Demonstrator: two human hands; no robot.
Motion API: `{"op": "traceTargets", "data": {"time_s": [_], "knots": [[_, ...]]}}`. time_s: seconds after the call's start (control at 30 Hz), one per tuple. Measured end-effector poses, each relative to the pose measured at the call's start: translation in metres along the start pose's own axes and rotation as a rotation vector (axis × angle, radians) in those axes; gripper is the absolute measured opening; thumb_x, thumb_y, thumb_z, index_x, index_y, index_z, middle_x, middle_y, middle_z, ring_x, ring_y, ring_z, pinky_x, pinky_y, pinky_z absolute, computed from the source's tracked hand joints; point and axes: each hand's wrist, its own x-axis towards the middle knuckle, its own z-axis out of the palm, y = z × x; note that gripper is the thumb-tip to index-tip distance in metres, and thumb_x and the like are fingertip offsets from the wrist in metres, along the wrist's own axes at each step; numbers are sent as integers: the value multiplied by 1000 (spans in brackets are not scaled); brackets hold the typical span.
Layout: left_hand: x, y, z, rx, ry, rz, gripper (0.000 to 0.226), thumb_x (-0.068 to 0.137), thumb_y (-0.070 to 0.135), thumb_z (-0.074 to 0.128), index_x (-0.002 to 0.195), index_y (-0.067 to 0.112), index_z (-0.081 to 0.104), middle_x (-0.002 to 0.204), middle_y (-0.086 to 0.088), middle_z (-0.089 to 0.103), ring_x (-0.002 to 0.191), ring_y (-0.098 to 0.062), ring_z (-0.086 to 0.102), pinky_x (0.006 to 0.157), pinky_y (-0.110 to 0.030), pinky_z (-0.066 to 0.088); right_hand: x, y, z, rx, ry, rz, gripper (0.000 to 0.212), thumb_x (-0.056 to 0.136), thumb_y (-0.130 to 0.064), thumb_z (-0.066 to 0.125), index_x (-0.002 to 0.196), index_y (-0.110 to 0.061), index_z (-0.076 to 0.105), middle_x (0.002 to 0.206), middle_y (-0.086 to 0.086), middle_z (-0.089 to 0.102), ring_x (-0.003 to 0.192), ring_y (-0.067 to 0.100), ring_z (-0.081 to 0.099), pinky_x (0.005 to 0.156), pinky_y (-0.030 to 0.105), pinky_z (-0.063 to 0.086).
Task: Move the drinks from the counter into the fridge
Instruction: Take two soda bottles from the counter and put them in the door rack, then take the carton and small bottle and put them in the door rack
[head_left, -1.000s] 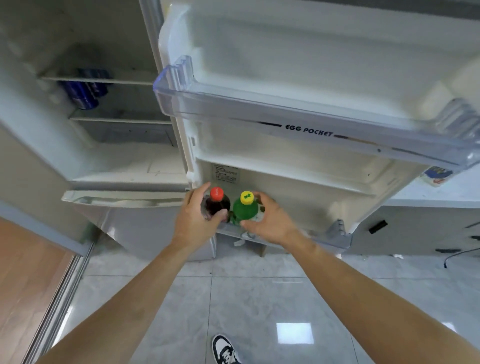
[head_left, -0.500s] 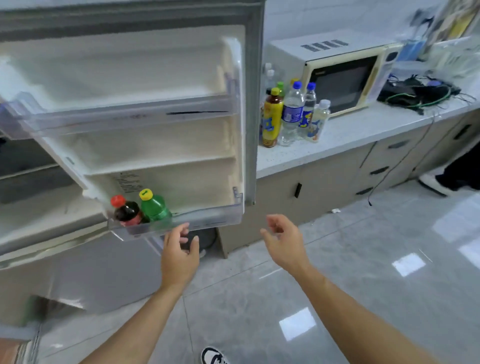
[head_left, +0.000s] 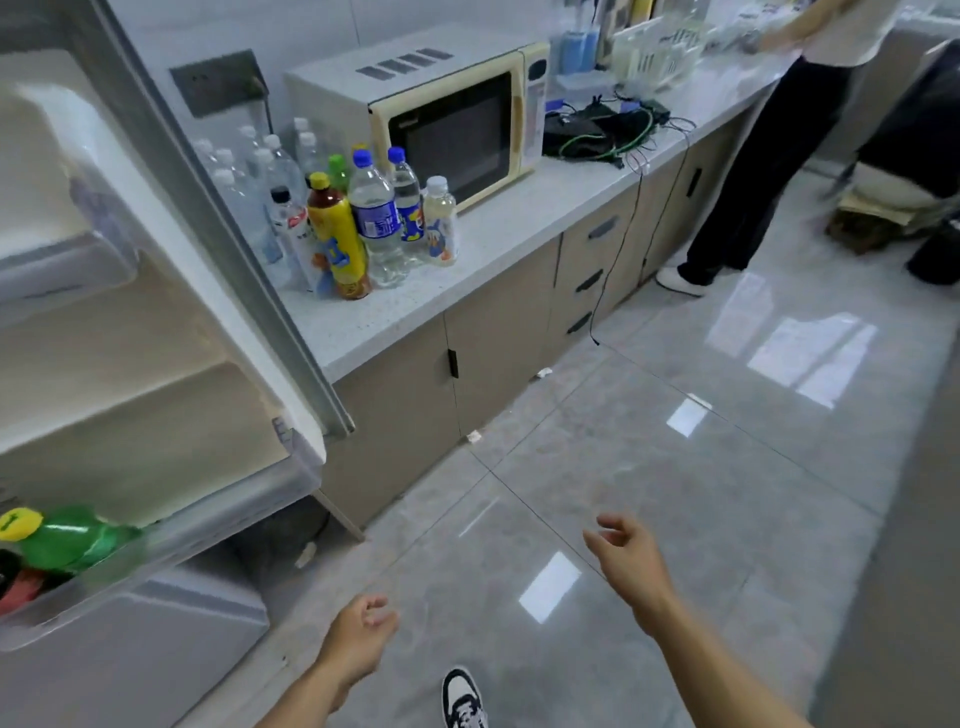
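Both hands hung over the tiled floor (head_left: 649, 457), holding nothing. The left hand (head_left: 358, 636) had its fingers loosely curled in, touching no object; the right hand (head_left: 626, 558) was slack, its fingers lightly bent and a little apart.

The drinks stood clustered on the white counter (head_left: 498, 234), just left of the microwave (head_left: 441, 119): a yellow-labelled bottle (head_left: 337, 244) at the front, a blue-capped water bottle (head_left: 374, 218) touching its side, a small pale bottle (head_left: 440, 223) nearest the microwave door, and clear bottles (head_left: 249, 182) packed behind them toward the wall.

Left of the microwave and the drinks, the open fridge door (head_left: 171, 291) stood between the counter's end and the fridge. In its lowest door bin (head_left: 171, 530) lay a green bottle (head_left: 72, 540) with a yellow cap, beside a dark red-capped one mostly cut off by the picture's edge.

Right of the microwave lay a tangle of cables (head_left: 608, 130), and beyond it another person (head_left: 769, 156) stood at the counter.
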Motion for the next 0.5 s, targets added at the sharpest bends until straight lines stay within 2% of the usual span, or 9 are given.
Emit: {"op": "traceTargets", "data": {"time_s": [0.1,0.17,0.23,0.37,0.5], "knots": [[16,-31,-2,83,-5,-85,32,83,22,73,112,11,62,83,-16,64,67,-27,60,59,-28,42,4,33,-9,-24,23,120,31,88,-24,72,117,-18,62,100,1,68,82,15,65,70,28,49],[28,-44,-8,143,-20,-118,36,79,25,77,109,10,64,81,-16,68,62,-25,61,59,-31,47,2,54,-15,-19,42,196,32,89,-22,71,118,-15,62,101,7,68,71,16,60,67,28,47],[41,-46,-12,199,-50,-152,37,78,25,77,108,9,64,86,-19,70,64,-26,62,65,-36,54,-2,74,-22,-16,72,282,30,89,-21,71,117,-13,62,102,10,67,67,17,54,64,29,45],[55,-8,-9,224,-92,-157,31,83,25,71,111,14,63,85,-15,66,61,-25,60,50,-23,47,-17,111,-35,-22,158,443,30,88,-21,71,115,-9,62,95,10,63,71,20,52,64,30,43],[70,52,3,222,-157,-81,23,90,22,64,113,20,58,101,-8,63,77,-22,62,62,-25,49,-35,133,-46,-48,230,586,26,87,-19,73,109,-9,64,89,11,66,70,24,57,58,28,45]]}}
